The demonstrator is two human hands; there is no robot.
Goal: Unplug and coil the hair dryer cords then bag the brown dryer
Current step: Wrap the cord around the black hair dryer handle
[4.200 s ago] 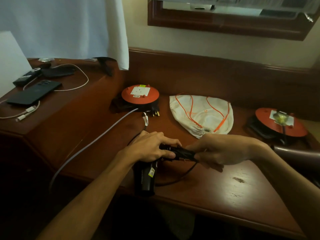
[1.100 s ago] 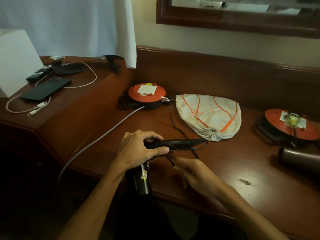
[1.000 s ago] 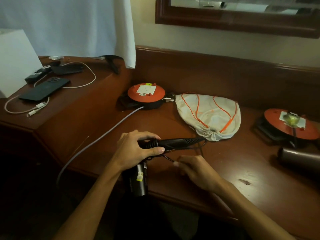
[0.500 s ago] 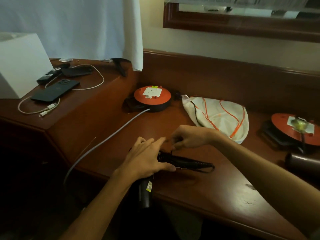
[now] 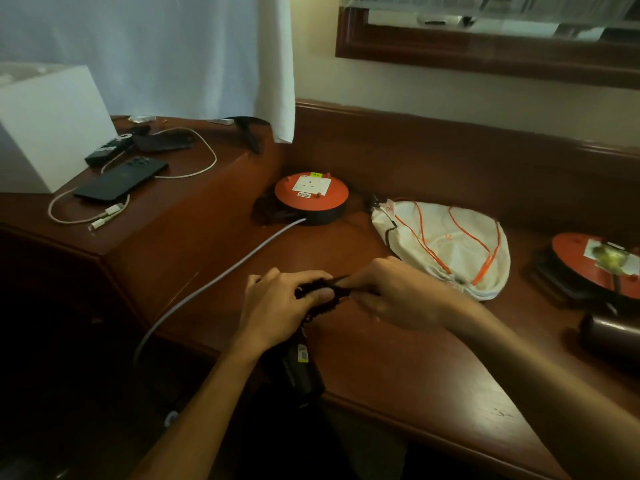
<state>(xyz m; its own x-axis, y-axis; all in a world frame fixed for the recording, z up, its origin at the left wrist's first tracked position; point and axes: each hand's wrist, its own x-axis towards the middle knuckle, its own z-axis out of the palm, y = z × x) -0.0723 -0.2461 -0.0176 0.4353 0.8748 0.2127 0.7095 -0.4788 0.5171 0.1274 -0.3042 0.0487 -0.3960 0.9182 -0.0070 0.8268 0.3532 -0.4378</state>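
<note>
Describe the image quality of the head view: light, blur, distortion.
Head view: dim, warm light; the curtain is the brightest area, and the space under the desk falls to near black. The black hair dryer loses detail between the left hand and right hand. Wide-angle distortion bows the desk edge and mirror frame. The brown dryer is soft at the right edge.

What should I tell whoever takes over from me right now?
Left hand grips the black dryer at the desk's front edge. Right hand holds its cord, winding it on the handle.
Black dryer's plug lies free by the left reel.
Brown dryer lies at far right, its cord apparently plugged into the right reel.
White bag lies closed between the reels.
Left: finish winding, unplug and coil brown cord, bag brown dryer.
</note>
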